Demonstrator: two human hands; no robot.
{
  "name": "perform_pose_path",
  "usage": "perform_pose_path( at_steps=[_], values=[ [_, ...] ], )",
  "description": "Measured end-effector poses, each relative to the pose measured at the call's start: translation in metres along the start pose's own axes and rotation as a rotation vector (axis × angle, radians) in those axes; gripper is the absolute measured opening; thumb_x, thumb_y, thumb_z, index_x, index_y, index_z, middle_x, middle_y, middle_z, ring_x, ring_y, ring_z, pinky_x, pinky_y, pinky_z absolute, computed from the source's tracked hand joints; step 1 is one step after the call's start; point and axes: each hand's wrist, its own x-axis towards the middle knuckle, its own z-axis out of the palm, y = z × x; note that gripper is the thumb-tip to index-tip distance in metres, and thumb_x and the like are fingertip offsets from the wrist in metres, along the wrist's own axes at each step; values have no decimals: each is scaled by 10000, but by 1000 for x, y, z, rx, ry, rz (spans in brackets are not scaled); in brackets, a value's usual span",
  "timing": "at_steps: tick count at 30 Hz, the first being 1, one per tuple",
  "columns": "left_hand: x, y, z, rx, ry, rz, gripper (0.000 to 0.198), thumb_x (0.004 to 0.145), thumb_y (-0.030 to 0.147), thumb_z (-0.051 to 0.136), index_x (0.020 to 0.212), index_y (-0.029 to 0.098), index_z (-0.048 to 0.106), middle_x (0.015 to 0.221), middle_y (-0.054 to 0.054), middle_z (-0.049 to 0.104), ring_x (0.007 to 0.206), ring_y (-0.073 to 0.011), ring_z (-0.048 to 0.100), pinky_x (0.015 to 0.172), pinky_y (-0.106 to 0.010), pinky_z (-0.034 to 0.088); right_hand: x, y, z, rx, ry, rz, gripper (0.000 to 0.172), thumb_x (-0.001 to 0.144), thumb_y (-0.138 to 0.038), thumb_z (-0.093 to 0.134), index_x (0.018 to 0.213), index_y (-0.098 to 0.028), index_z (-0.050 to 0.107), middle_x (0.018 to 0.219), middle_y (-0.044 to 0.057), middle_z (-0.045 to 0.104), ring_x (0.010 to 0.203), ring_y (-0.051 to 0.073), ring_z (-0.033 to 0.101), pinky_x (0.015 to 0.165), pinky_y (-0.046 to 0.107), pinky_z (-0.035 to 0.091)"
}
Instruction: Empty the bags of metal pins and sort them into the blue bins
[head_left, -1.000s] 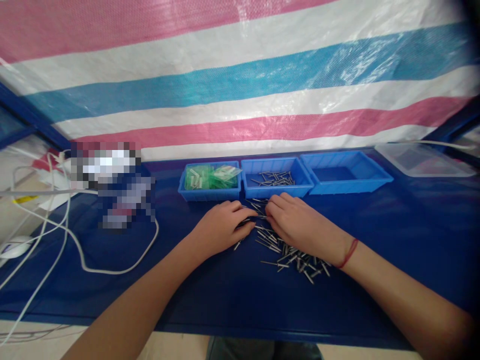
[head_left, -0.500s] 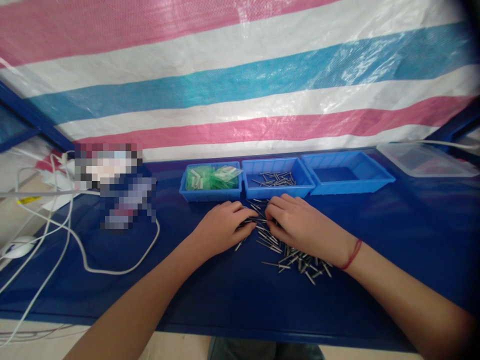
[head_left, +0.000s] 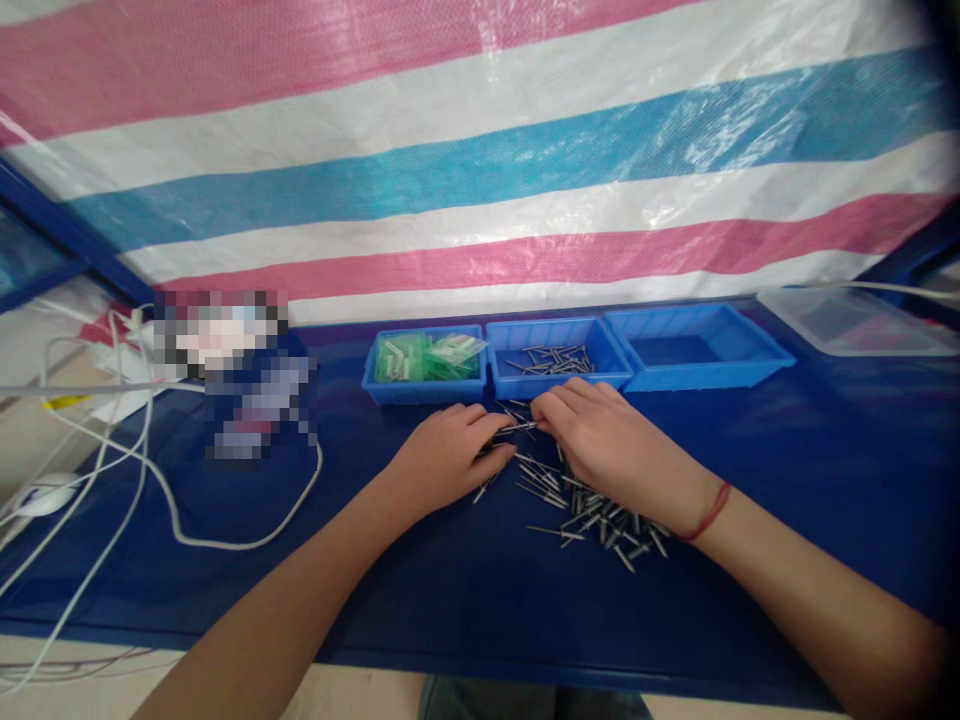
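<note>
Metal blind rivets [head_left: 540,480] with long thin stems lie loose on the blue table, the larger heap below and partly behind my right hand. My left hand [head_left: 454,455] rests on the table with its fingers curled around a few rivets; stems show by the thumb and index finger, and the palm side is hidden. Thumb and fingers of my right hand [head_left: 589,430] are pinched on the end of a rivet [head_left: 519,428] that points toward my left fingertips. A middle blue bin [head_left: 559,385] just behind my hands contains more rivets.
On the left stands a blue bin [head_left: 424,392] with small green-and-clear packets [head_left: 431,358]. Another blue bin [head_left: 712,375] is at the right, near a clear plastic lid [head_left: 855,325]. White cables [head_left: 225,544] run over the table's left side. A striped sheet [head_left: 480,190] hangs behind.
My right hand has risen slightly and its fingers have closed on a rivet near my left fingertips. My left hand has stayed almost in place.
</note>
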Motion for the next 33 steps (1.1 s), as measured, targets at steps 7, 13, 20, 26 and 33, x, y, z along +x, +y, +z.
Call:
perform_pose_path(
  at_steps=[7,13,20,26,33],
  values=[
    [3,1,1,-91,44,22,285,963,333,407,1037,164,625,942,-61,606,868,-164,571,777,-265,436,-1,-3,-3,136,62,-76,176,947,-203,415,947,-170,588,873,62,608,854,214,515,768,347,351],
    [3,3,2,-191,86,-5,259,935,358,470,1027,165,616,905,-46,607,790,-147,567,687,-242,426,0,0,-2,218,98,-91,142,918,-176,459,965,-175,593,919,69,626,877,212,549,774,346,393],
    [4,6,6,-276,143,-63,212,942,302,455,966,170,619,834,-26,610,752,-140,564,664,-241,416,0,-1,-1,281,142,-65,138,897,-146,472,939,-183,599,934,70,641,881,210,574,789,352,431],
    [4,4,10,-242,170,-108,185,910,273,498,985,177,637,889,-37,613,756,-144,572,673,-250,430,0,2,0,287,178,28,166,841,-79,503,922,-171,615,931,69,655,903,224,590,817,366,446],
    [5,11,8,-530,326,-227,240,879,336,558,1045,192,655,904,-34,645,764,-138,589,711,-247,450,4,-6,-1,984,262,333,94,827,-278,605,808,-195,644,812,22,674,745,164,620,696,297,485]
  ],
)
